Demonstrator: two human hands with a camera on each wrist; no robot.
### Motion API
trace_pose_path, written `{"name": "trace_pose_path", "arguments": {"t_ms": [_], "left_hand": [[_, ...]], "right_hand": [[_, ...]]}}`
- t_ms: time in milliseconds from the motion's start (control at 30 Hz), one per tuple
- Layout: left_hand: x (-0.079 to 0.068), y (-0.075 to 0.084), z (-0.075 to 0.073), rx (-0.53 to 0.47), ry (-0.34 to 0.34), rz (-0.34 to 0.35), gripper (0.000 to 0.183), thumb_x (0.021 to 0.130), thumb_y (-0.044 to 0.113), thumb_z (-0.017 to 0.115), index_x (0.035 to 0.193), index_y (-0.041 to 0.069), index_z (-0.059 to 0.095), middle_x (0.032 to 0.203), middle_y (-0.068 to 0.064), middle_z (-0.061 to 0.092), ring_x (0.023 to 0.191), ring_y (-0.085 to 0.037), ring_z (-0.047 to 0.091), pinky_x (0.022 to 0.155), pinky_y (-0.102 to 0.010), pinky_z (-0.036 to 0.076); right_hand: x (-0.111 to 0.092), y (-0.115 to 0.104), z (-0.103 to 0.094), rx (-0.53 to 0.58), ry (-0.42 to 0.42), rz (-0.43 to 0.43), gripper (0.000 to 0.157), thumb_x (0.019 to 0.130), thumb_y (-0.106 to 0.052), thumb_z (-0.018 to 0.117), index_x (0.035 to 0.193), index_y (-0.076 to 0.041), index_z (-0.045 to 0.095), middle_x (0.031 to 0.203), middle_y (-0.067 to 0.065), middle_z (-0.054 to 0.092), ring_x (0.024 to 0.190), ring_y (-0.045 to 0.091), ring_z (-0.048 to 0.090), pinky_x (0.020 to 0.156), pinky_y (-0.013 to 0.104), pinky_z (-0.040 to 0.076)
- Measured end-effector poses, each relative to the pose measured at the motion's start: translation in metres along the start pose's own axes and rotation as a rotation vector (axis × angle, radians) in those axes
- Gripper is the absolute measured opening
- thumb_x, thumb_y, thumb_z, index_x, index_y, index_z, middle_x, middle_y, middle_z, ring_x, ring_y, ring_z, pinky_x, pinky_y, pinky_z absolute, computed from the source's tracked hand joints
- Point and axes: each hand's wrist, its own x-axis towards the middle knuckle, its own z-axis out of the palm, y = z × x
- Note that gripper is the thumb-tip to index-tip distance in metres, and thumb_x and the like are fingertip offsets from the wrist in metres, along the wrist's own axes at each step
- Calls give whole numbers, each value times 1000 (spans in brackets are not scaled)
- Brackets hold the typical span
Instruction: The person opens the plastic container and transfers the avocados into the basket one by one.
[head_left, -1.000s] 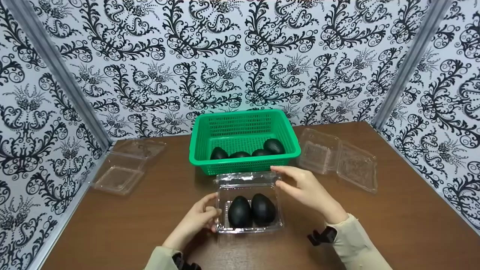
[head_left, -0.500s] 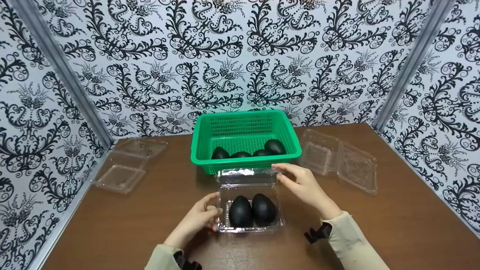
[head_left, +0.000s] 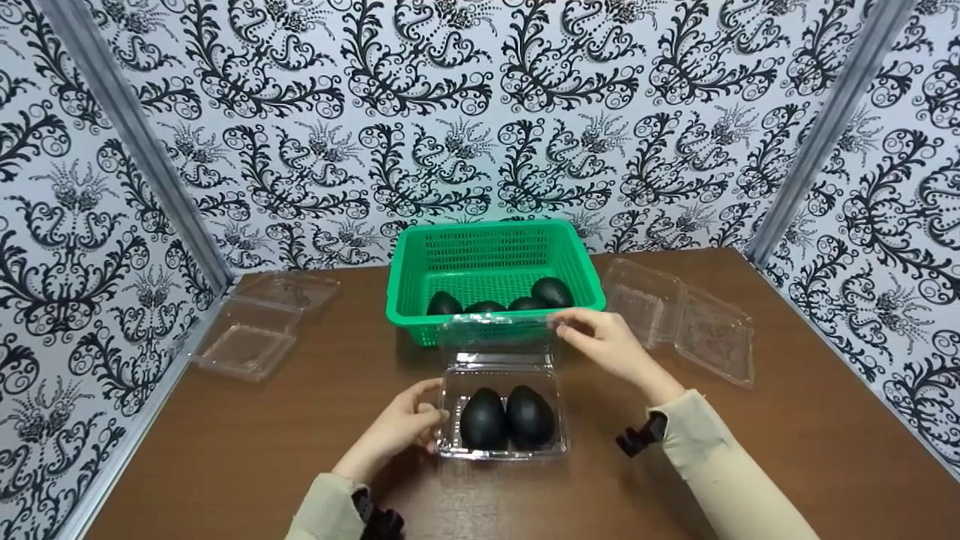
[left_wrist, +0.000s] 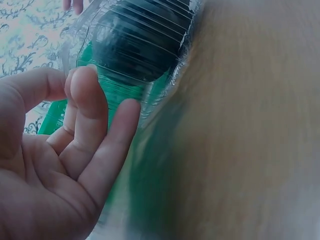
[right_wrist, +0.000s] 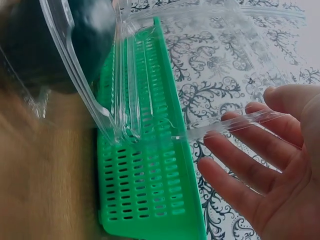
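Observation:
In the head view a clear plastic clamshell container stands in front of the green basket, its lid raised at the back. Two dark, egg-shaped, avocado-like fruits lie side by side in its base. My left hand holds the base's left side with thumb and fingers; in the left wrist view the fingers bend at the tray's edge. Up at the lid's right corner, my right hand pinches the rim. The right wrist view shows its thumb over the rim, other fingers spread behind.
The green basket, with several more dark fruits, stands against the patterned wall. Opened clamshells lie at left and right on the brown table.
My right hand has moved up and away, raising the lid from nearly flat to more upright. The left hand keeps its hold on the base; the fruits stay in place.

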Motion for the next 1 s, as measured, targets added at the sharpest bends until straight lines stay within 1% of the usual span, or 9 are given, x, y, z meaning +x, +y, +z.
{"name": "trace_pose_path", "arguments": {"t_ms": [133,267,433,533,600,667,767,900,1000], "left_hand": [[2,5,-3,55,-18,23,65,87,0,57,144,-9,27,69,-4,55,51,-11,50,49,-24,51],[3,10,-7,131,0,57,61,88,-1,57,143,-9,32,67,-2,51,54,-10,48,49,-25,51],[5,12,-10,190,20,95,58,88,0,58,141,-11,36,65,0,50,56,-11,47,51,-28,52],[6,11,-11,242,39,125,54,88,2,60,138,-11,41,65,1,51,56,-12,47,50,-26,49],[8,11,-12,283,55,141,51,88,3,61,135,-10,45,65,1,52,56,-11,47,49,-24,45],[9,11,-13,308,69,153,49,89,5,62,133,-9,48,65,1,52,54,-10,46,48,-23,44],[9,12,-14,329,98,148,46,90,8,64,131,-9,50,65,0,53,53,-9,46,48,-24,44],[12,11,-13,335,146,149,43,92,11,64,128,-9,53,69,-5,57,53,-11,48,48,-25,44],[14,7,-11,308,163,160,41,94,14,63,127,-9,54,75,-9,61,53,-13,49,47,-25,43]], "right_hand": [[1,4,-4,29,-22,48,23,95,-10,61,114,2,68,102,10,71,86,27,67,71,27,56],[-1,2,-9,45,-32,91,24,95,-6,60,116,5,65,103,17,70,80,21,66,67,33,58],[-8,-21,-19,67,-50,120,23,94,0,59,115,8,65,99,20,69,74,6,63,68,47,58],[-12,-29,-25,76,-60,122,22,93,1,60,112,10,65,95,18,69,71,7,63,67,48,58],[-14,-29,-28,84,-67,128,21,93,0,60,111,10,65,93,20,69,72,13,65,66,45,58],[-17,-25,-29,95,-73,134,21,93,-1,61,109,11,65,92,20,69,71,15,65,64,38,59],[-21,-7,-27,119,-81,148,22,93,-6,62,109,9,66,94,21,69,74,25,68,63,33,59],[-28,17,-27,156,-90,173,27,94,-12,64,111,8,65,98,22,69,80,39,67,62,35,59],[-36,19,-31,175,-95,197,28,94,-11,64,113,9,64,100,24,68,82,38,67,63,37,59]]}}
